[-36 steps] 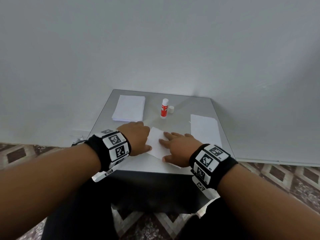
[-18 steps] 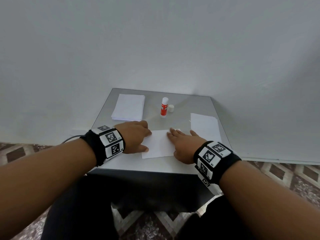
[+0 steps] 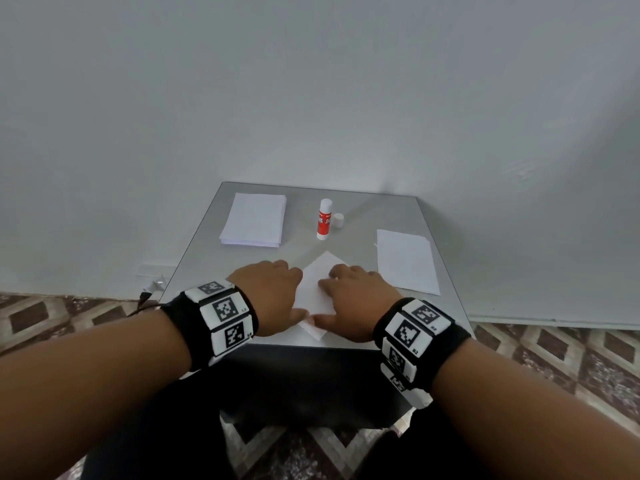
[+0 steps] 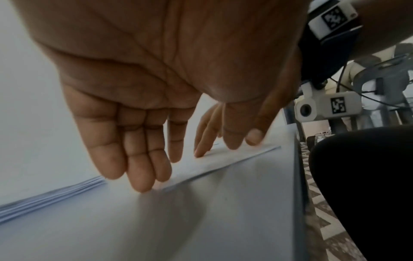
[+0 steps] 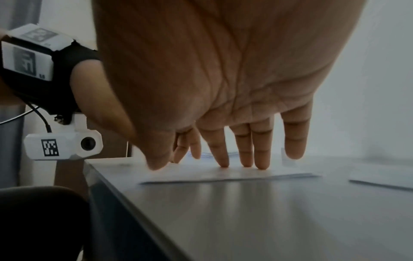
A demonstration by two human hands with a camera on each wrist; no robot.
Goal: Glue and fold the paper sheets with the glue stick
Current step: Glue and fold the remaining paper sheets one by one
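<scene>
Grey table [image 3: 194, 271] carries a folded sheet [image 3: 320, 282] at six o'clock, pinned by flat left hand [image 3: 273, 294] and right hand [image 3: 353, 299], fingers straight, likely to set the glued fold, glue stick [image 3: 325, 219] uncapped at twelve.

A small grey table [image 3: 398, 216] with a smooth, slightly reflective top stands in a corner formed by two plain white walls [image 3: 311, 81]. A white skirting board [image 3: 554, 322] runs along the base of the right wall. The floor [image 3: 588, 358] carries a brown and beige diamond-pattern tile. Lighting is soft and even, casting faint shadows.
</scene>
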